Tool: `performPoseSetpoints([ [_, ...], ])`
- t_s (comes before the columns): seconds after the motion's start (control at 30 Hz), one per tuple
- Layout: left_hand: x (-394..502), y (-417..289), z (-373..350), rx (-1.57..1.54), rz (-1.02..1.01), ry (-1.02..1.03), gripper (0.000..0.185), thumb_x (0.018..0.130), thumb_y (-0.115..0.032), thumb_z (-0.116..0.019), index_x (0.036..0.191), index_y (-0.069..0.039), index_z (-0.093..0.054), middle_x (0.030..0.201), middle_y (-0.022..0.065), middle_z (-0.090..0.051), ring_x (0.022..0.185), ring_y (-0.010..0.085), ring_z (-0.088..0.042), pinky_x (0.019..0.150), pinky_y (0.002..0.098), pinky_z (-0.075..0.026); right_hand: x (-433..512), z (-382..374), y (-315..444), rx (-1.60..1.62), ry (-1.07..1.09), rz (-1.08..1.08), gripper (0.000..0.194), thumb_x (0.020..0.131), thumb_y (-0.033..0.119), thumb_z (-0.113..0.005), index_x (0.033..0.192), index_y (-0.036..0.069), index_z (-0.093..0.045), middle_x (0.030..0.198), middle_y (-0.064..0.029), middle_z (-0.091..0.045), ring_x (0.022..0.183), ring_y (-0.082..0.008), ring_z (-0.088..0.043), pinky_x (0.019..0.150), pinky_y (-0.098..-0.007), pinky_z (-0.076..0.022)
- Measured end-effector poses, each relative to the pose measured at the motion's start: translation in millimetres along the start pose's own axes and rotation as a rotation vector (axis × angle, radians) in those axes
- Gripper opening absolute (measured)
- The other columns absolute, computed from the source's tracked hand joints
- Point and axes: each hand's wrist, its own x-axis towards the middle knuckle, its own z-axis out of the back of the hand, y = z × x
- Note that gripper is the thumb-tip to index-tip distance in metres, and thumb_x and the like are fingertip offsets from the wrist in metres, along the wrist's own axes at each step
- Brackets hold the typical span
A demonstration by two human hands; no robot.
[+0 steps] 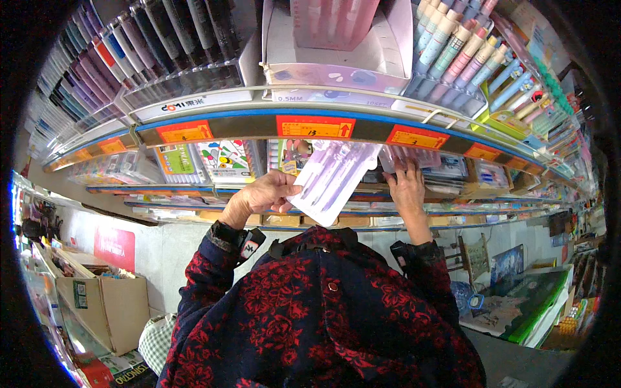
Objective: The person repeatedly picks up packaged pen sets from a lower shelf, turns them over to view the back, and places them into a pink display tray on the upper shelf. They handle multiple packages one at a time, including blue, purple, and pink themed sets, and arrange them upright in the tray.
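Observation:
My left hand (269,194) pinches the left edge of a white blister pack of purple pens (335,179). The pack is tilted in front of the lower shelf, its top end close under the shelf's price strip. My right hand (408,189) reaches into that shelf, fingers stretched out on a clear pinkish pack (429,157). The fingertips partly cover the pack, and whether they grip it cannot be made out. Left of the blister pack stand a boxed marker set with a cartoon cover (289,154) and a white-fronted marker set (225,162).
Overhead, the upper shelf's blue-edged front (242,116) carries orange price tags and a wire rail. It holds a lilac carton (339,77), a rack of dark pens (179,53) and pastel pens (456,58). A cardboard box (121,310) stands on the floor at left.

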Motion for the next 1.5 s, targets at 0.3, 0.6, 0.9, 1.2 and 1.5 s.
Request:
performPoseSetpoints([
  [0.3,16.0,-21.4,-12.8,0.482,0.021,0.103,0.022,0.093,-0.021,-0.052,0.092,-0.001,-0.062,0.056,-0.0022,-0.052,0.046,0.0043,-0.046,0.043,0.0201,-0.037,-6.3,52.2,3.1,0.843,0.160,-0.434,0.041,0.097,0.033,-0.037,0.082,-0.002,-0.053,0.058,-0.0086,-0.048,0.049,-0.0187,-0.043,0.051,-0.0346,-0.0399],
  [0.6,9.2,-30.7,-46.0,0.825,-0.290,-0.028,0.016,0.090,-0.012,-0.052,0.093,-0.004,-0.065,0.055,0.0033,-0.054,0.051,0.0085,-0.051,0.048,0.0269,-0.042,-9.2,155.0,-0.6,1.211,0.292,-0.329,0.033,0.094,0.026,-0.048,0.104,-0.005,-0.053,0.085,-0.0102,-0.063,0.072,-0.0160,-0.060,0.067,-0.0292,-0.0491],
  [0.9,-29.8,-67.9,-79.3,0.928,-0.670,-0.101,0.009,0.081,-0.002,-0.056,0.089,-0.002,-0.060,0.076,0.0196,-0.060,0.073,0.0379,-0.059,0.061,0.0402,-0.048,40.7,267.3,27.2,0.939,0.245,-0.314,0.032,0.080,0.024,-0.068,0.099,-0.001,-0.061,0.081,-0.0090,-0.066,0.071,-0.0139,-0.061,0.068,-0.0264,-0.0484],
  [1.2,-46.6,-102.6,-86.8,1.085,-1.487,-0.578,0.016,0.074,0.000,-0.064,0.090,0.002,-0.061,0.086,0.0123,-0.063,0.074,0.0263,-0.060,0.065,0.0340,-0.049,76.9,324.0,-46.3,1.074,-0.375,0.118,0.036,0.081,0.030,-0.067,0.100,0.002,-0.058,0.094,-0.0140,-0.063,0.080,-0.0261,-0.062,0.073,-0.0392,-0.0505],
  [1.5,-14.5,-132.4,-62.0,1.572,-1.579,-1.024,0.034,0.067,-0.007,-0.066,0.100,-0.003,-0.061,0.113,0.0119,-0.056,0.112,0.0285,-0.050,0.102,0.0492,-0.031,215.4,343.9,16.3,0.750,-0.373,0.142,0.030,0.082,0.019,-0.068,0.106,0.002,-0.061,0.090,-0.0015,-0.064,0.078,-0.0077,-0.056,0.068,-0.0221,-0.0454],
])
